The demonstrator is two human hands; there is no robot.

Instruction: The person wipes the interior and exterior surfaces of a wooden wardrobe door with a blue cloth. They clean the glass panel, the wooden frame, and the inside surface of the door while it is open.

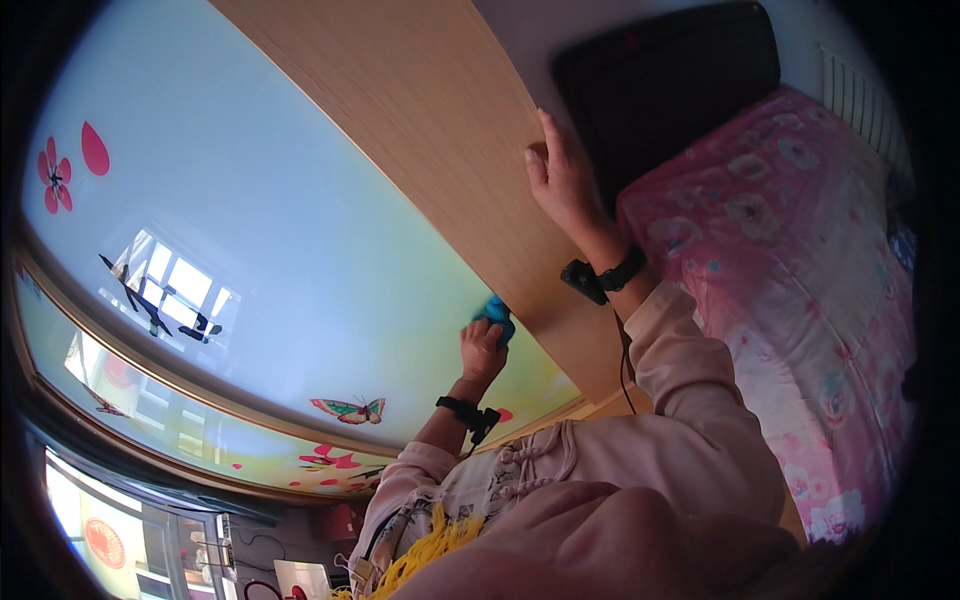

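Observation:
A blue cloth (496, 321) is bunched in my left hand (482, 351), against the lower edge of a glossy panel (300, 225) printed with flowers, a butterfly and dark lettering. A wood-grain board (420, 127) runs alongside that panel. My right hand (562, 180) holds nothing visible; its thumb and index finger are spread at the far edge of the board. Each wrist wears a black strap with a small black device. Whether the right palm touches the board is hard to tell.
A large dark headboard-like panel (667, 82) stands beyond my right hand. Right of me lies a bed with a pink floral cover (735, 225). A white radiator (859, 97) is at the upper right. A second glossy panel (195, 427) and a window (105, 525) are at the lower left.

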